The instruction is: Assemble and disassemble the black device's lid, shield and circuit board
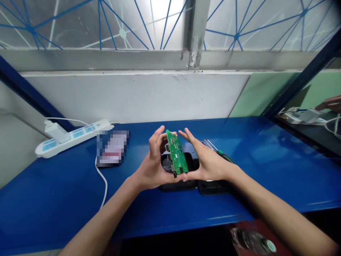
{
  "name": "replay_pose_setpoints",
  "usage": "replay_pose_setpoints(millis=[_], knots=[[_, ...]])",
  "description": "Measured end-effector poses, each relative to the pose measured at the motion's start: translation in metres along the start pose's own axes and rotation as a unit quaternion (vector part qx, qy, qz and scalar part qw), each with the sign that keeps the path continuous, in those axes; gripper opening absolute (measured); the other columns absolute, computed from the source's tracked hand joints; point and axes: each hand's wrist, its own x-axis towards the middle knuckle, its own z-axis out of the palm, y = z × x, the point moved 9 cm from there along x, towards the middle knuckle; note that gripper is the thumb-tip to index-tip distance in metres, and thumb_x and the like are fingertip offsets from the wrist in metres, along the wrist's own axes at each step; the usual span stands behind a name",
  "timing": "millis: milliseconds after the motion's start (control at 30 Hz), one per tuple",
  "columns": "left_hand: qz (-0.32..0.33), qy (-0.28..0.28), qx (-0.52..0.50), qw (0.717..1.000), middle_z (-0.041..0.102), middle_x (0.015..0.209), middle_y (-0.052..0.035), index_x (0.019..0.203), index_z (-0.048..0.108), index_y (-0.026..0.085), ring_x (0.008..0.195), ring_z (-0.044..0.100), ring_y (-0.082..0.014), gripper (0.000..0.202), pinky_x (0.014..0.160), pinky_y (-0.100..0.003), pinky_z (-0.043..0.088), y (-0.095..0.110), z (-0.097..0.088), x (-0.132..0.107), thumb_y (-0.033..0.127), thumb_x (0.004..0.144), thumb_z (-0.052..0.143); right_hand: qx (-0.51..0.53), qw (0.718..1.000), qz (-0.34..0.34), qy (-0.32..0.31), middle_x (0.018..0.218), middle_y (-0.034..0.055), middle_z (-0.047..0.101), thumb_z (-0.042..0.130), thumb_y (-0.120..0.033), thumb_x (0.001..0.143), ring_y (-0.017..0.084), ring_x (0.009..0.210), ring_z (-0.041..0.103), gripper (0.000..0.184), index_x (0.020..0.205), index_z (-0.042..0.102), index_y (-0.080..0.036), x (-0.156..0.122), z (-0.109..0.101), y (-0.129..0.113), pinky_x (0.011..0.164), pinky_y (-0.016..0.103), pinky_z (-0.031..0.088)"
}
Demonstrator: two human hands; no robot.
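A green circuit board [177, 152] is pinched by its edges between the left hand [153, 161] and right hand [206, 160], fingers half-curled around it, above a black casing [186, 185] on the blue table [266, 160]. It is judged light, stiff and fragile. A screwdriver [214, 148] is seen at three o'clock.

Your narrow green circuit board [177, 152] stands tilted on edge at mid-frame; the two black case halves [181, 185] lie flat just beneath it.

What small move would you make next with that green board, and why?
Probably lower the green circuit board into the black casing directly beneath: the left hand and right hand pinch its edges, holding it tilted just above that shell, with the screwdriver lying unused behind.
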Motion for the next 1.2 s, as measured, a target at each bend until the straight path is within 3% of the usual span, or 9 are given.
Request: replay_pose_setpoints(millis=[233, 467, 600, 967, 1200], knots=[[-0.003, -0.012, -0.010, 1.000, 0.042, 0.147, -0.0176, 0.156, 0.005, 0.034, 0.137, 0.047, -0.0401, 0.128, 0.107, -0.059, 0.050, 0.005, -0.001, 0.002, 0.034, 0.065, 0.095, 0.044, 0.999, 0.007, 0.001, 0.166, 0.0172, 0.027, 0.085, -0.056, 0.068, 0.035, 0.150, 0.034, 0.137, 0.161, -0.012, -0.027, -0.001, 0.001, 0.006, 0.119, 0.059, 0.038], [-0.024, 0.017, 0.037, 0.999, 0.045, 0.142, -0.0178, 0.156, 0.004, 0.033, 0.124, 0.059, -0.0386, 0.124, 0.100, -0.059, 0.055, -0.006, -0.012, 0.001, 0.036, 0.069, 0.092, 0.034, 0.996, 0.019, 0.084, 0.159, 0.0175, 0.038, 0.086, -0.060, 0.065, 0.037, 0.140, 0.047, 0.136, 0.161, -0.006, -0.032, -0.003, -0.015, 0.016, 0.110, 0.059, 0.047], [-0.036, 0.044, 0.080, 0.995, 0.037, 0.151, -0.0232, 0.157, 0.005, 0.029, 0.133, 0.051, -0.0439, 0.126, 0.105, -0.063, 0.049, -0.015, -0.020, 0.000, 0.038, 0.067, 0.093, 0.015, 0.993, 0.025, 0.111, 0.158, 0.0183, 0.038, 0.084, -0.056, 0.069, 0.038, 0.138, 0.049, 0.130, 0.161, -0.004, -0.032, -0.003, -0.022, 0.017, 0.108, 0.060, 0.048], [0.004, -0.013, 0.204, 0.979, 0.028, 0.161, -0.0215, 0.160, 0.007, 0.029, 0.147, 0.033, -0.0436, 0.119, 0.109, -0.064, 0.047, -0.012, -0.020, 0.000, 0.023, 0.073, 0.088, -0.044, 0.995, 0.047, 0.073, 0.159, 0.0158, 0.037, 0.084, -0.038, 0.073, 0.036, 0.144, 0.041, 0.126, 0.161, -0.006, -0.031, -0.003, -0.022, 0.023, 0.115, 0.057, 0.043], [-0.010, -0.052, 0.240, 0.969, 0.030, 0.160, -0.0207, 0.159, 0.010, 0.027, 0.145, 0.037, -0.0430, 0.115, 0.110, -0.066, 0.046, -0.013, -0.013, 0.000, 0.020, 0.072, 0.085, -0.024, 0.997, 0.041, 0.053, 0.162, 0.0117, 0.034, 0.085, -0.034, 0.073, 0.032, 0.147, 0.038, 0.125, 0.161, -0.003, -0.033, -0.004, -0.020, 0.021, 0.119, 0.053, 0.040]])
